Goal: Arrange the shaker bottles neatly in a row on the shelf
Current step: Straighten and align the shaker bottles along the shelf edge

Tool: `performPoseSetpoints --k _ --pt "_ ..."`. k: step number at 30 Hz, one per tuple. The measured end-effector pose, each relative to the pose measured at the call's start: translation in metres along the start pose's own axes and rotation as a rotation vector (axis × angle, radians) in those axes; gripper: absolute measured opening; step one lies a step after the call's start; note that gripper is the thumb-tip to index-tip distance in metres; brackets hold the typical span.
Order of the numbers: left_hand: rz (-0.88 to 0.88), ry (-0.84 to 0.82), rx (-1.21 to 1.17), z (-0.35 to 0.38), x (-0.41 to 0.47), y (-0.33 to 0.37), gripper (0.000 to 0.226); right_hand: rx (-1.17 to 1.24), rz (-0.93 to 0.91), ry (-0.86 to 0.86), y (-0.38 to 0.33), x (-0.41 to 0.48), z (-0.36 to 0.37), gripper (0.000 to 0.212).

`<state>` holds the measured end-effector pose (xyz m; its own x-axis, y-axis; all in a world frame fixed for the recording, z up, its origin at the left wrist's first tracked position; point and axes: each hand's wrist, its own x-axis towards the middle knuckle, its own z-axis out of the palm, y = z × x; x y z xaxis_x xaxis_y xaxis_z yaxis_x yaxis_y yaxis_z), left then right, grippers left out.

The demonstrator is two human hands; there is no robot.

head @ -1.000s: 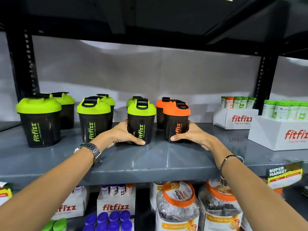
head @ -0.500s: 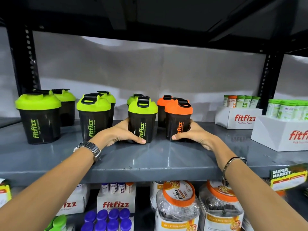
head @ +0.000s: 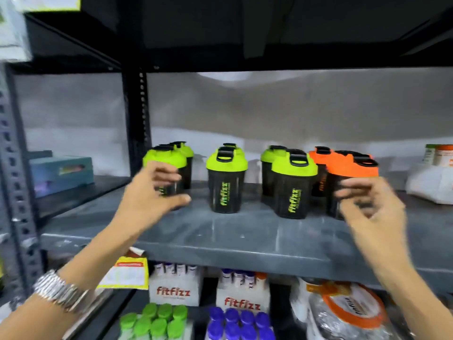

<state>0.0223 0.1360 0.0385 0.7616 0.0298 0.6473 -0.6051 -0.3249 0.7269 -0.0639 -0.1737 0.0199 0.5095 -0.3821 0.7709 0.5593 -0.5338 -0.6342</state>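
My left hand (head: 152,204) is raised in front of the leftmost green-lidded shaker (head: 169,173), fingers spread and thumb out underneath, gripping nothing; through the motion blur I cannot tell whether the fingertips touch its dark body. My right hand (head: 375,212) is loosely curled in front of the front orange-lidded shaker (head: 350,182), fingers apart, and it holds nothing either.

The shakers stand upright on the grey shelf (head: 245,234) in pairs, front and back: a green pair at the left, a second green pair led by the middle front shaker (head: 226,182), a third led by the right green shaker (head: 294,190), then the orange pair. The gaps are uneven: the right green shaker sits just beside the orange one, while the left pair stands well apart from the middle one.

As I judge it, the step now is the left-end shaker. I should wrap my left grip low around its body, not the lid, and slide it along the shelf rather than lift it, so it stays upright. I want its front level with the others, logo forward, and the gap matched to its neighbours, minding the back shaker (head: 185,155) close behind it
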Motion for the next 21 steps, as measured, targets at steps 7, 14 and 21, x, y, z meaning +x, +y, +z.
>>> performPoseSetpoints --k 7,14,21 --pt "-0.410 0.039 0.302 -0.008 0.023 -0.058 0.128 -0.131 0.398 -0.550 -0.026 -0.012 0.134 0.088" --pt "-0.341 0.093 0.336 0.017 0.041 -0.064 0.116 -0.045 0.617 -0.461 -0.005 0.019 0.164 0.099" --pt "-0.357 0.007 0.330 -0.010 0.054 -0.076 0.108 0.073 0.587 -0.426 0.002 0.020 0.179 0.052"
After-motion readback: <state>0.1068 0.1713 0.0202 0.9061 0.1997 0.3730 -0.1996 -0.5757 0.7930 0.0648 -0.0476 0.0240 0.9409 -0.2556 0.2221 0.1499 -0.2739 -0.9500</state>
